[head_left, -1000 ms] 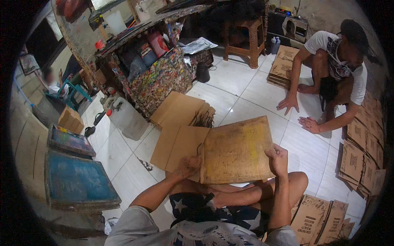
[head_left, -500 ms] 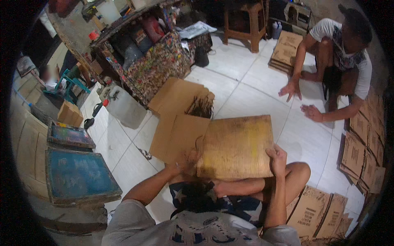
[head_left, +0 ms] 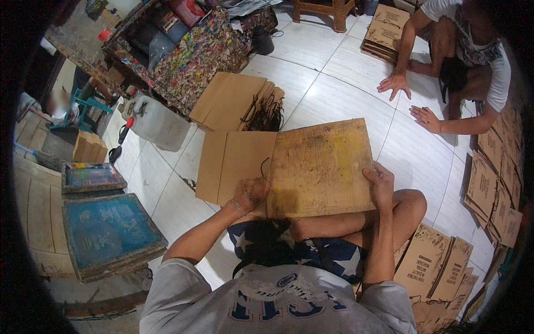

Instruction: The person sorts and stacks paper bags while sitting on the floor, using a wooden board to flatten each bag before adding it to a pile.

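Board [head_left: 322, 170], worn and stained wood, sits across our lap, tilted a bit, over the crossed legs on the tiled floor [head_left: 334, 100]. We grip it on both sides: left hand [head_left: 250, 193] clenched on its lower left edge, right hand [head_left: 381, 183] grasping the right edge with fingers curled over the top. Brown paper bag [head_left: 233, 161] lies flat just left of the board, its edge tucked under the board's left side, a dark cord handle showing at the seam. Behind it, toward the far side of the floor, a stack of bags [head_left: 231, 100] with black handles bunched at the right end. White jug [head_left: 158, 122] stands left of that stack, near a paint-spattered bench [head_left: 194, 61]. At the floor's left edge we see two framed screens [head_left: 108, 234], the nearer one blue, the smaller one just behind it. Printed bags [head_left: 439, 267] lean in a row at our right knee, more spread along the floor's right edge. Another person [head_left: 467, 50] crouches at the far right, both palms flat on the tiles, another printed pile behind them.
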